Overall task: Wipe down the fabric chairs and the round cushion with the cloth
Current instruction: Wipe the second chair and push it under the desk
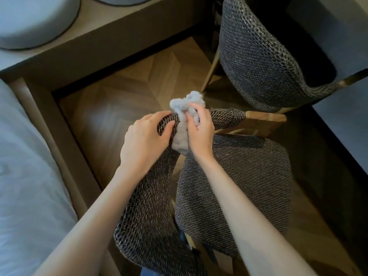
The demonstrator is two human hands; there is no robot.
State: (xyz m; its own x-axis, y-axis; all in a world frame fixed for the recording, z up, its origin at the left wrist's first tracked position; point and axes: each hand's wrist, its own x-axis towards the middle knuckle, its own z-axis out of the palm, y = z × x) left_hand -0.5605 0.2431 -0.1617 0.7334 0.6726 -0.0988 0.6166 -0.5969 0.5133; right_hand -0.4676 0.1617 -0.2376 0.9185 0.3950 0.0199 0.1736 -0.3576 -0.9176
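Pale grey, crumpled cloth [184, 124] is bunched over the top edge of the near chair's backrest [151, 196], draped across the rim where the backrest curves round toward the armrest. The rim's long axis runs from lower left, near the viewer, up to the cloth and then bends right toward the wooden arm end [264, 118]; any wiping stroke is judged to follow that line. The cloth is gripped by the right hand [199, 134], fingers [194, 110] curled closed over the wad and pressing it down onto the woven fabric, with a tuft sticking up above the knuckles. The left hand [145, 138] is set just beside it, touching the cloth's left side, fingers [165, 121] clenched around the backrest rim itself, apparently steadying it; no cloth is held by it. The right hand is thus the working one, and the unwiped length of rim toward the viewer lies under the left forearm, so the left hand is judged to need shifting before a stroke that way. The seat [235, 182] lies below and right of the hands, not touched. A second fabric chair [264, 62] stands beyond, upper right, well apart from both hands. A round cushion [35, 22] with dark piping is seen upper left on a raised ledge, also well apart. Herringbone wood floor [123, 92] shows between them.
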